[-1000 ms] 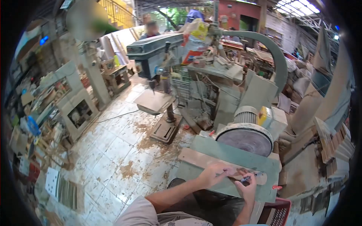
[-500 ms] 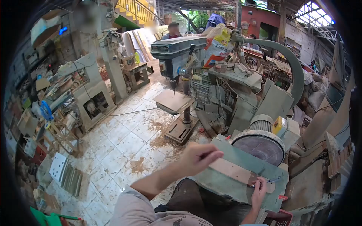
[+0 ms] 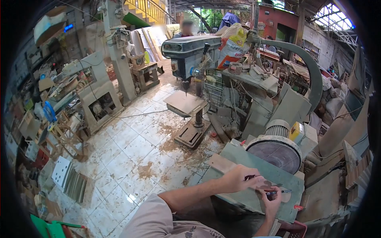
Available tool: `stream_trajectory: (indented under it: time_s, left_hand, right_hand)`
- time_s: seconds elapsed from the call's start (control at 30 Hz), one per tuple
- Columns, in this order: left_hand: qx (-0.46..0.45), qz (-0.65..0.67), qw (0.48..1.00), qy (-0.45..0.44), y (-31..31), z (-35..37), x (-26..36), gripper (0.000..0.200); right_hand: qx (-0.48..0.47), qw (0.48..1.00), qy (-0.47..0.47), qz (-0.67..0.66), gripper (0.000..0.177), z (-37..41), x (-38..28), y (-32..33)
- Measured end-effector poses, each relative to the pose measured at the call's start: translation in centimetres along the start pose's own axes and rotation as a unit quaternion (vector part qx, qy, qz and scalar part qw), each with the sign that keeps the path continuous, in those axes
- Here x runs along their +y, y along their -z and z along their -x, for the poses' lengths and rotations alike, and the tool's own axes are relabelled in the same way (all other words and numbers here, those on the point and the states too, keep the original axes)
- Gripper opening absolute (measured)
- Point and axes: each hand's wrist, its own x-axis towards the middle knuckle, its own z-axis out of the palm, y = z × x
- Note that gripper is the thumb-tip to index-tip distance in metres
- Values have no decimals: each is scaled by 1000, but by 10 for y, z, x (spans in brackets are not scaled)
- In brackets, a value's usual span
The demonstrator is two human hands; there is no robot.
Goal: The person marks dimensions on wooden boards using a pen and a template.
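In the head view, a long, pale wooden piece [image 3: 222,164] with a rounded right end lies on the green table of a disc sander [image 3: 238,152]. My right hand [image 3: 271,204] is over that end, its fingers closed around a slim pen [image 3: 282,192] that points right. My left hand [image 3: 240,178] is curled above the middle of the wood, close to the right hand. A dark spot shows between its thumb and finger; what it holds, if anything, I cannot make out. The sanding disc [image 3: 274,156] stands just beyond both hands.
A drill press [image 3: 190,51] with a board on its table [image 3: 185,104] stands ahead. Sawdust [image 3: 147,169] litters the tiled floor. A red crate [image 3: 293,229] sits below the sander table at right. Another person [image 3: 185,29] is in the background.
My left hand has moved right and down, from above the left part of the wood to beside the right hand. The right hand stays at the rounded end with the pen. The view has shifted slightly.
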Motion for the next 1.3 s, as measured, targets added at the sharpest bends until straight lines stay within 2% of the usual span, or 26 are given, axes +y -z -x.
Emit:
stream_trajectory:
  time_s: [0.07, 0.13, 0.27, 0.37, 0.43, 0.67, 0.77, 0.83, 0.9, 1.0, 1.1, 1.17, 1.23, 1.27, 1.3]
  left_hand:
    - [23, -9, 1000, -10, 6, 3, -2, 20]
    - [13, -15, 999, 31, 8, 7, -8, 18]
    - [-8, -28, 999, 30, 1, 11, -11, 17]
    - [-4, -17, 1000, -13, -7, 9, -9, 19]
    - [-45, -16, 999, 23, -14, 7, -13, 20]
    - [-98, -21, 993, 55, -63, -4, -54, 17]
    - [-66, 0, 998, 3, -88, -5, -74, 17]
    - [-112, 44, 992, 38, -98, -5, -81, 16]
    - [-112, 43, 992, 38, -106, 0, -94, 16]
    - [-106, 37, 993, 34, -92, 1, -87, 17]
    - [-59, 37, 996, 63, -54, -1, -64, 15]
    - [-2, 17, 1000, 11, 3, -10, -26, 12]
    - [115, -82, 987, -71, 74, -16, 49, 15]
    - [188, -142, 964, -126, 103, -14, 84, 20]
    - [275, -167, 874, -364, 125, -19, 91, 32]
  right_hand:
    - [22, 999, -9, -25, 34, -1, 9, 1]
    - [21, 999, -15, -25, 33, -1, 15, 5]
    - [10, 999, -6, -30, 31, -1, 16, 5]
    - [0, 1000, 4, -16, 31, -1, 11, 3]
    - [1, 1000, 5, -13, 32, -1, 11, 3]
    - [2, 1000, 6, -6, 32, -2, 21, 5]
    - [3, 999, -18, 27, 33, -1, 18, 7]
    - [11, 999, -15, 30, 34, 1, 11, 5]
    - [17, 999, -12, 31, 34, 1, 7, 3]
    - [15, 999, -31, -2, 34, 2, 7, 2]
    - [-6, 1000, 4, -12, 35, 1, 9, 5]
    - [-17, 1000, -10, 9, 33, 0, 19, 10]
    - [-12, 1000, -27, 3, 29, 0, 19, 8]
    - [-9, 999, -41, 0, 25, -1, 17, 8]
    - [-8, 999, -44, 0, 25, -2, 15, 9]
